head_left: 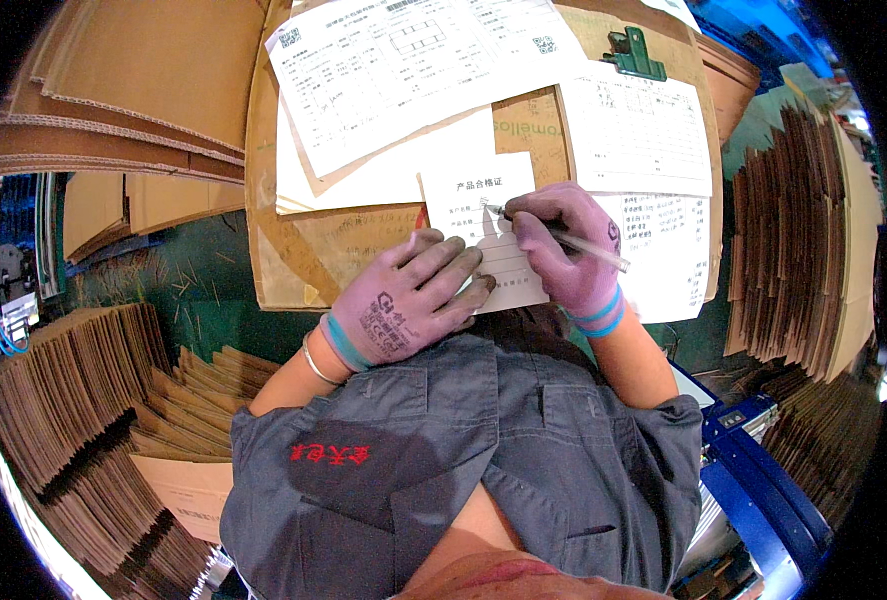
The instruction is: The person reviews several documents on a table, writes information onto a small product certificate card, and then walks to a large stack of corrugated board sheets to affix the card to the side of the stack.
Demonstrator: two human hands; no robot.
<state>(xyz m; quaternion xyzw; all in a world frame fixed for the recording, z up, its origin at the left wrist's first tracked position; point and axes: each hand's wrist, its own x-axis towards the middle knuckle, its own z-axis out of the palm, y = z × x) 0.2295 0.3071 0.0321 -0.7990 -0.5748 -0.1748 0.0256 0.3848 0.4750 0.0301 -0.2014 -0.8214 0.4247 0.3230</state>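
A small white printed form (505,262) with ruled lines lies at the near edge of a cardboard-topped table (364,240). My right hand (570,245), in a purple glove with a blue cuff, grips a clear-barrelled pen (600,250). The pen's tip is at the upper lines of the form. My left hand (411,295), gloved alike with grey-stained fingertips, lies flat with its fingers stretched over the form's left edge. Beyond it are larger printed sheets (414,75), overlapping one another.
A green clip (636,54) holds papers (636,135) at the right of the table. Bundled flat cardboard stands on the right (799,230) and lower left (69,375). Large cardboard sheets (154,70) lie at the upper left. Blue machinery (764,490) is at my lower right.
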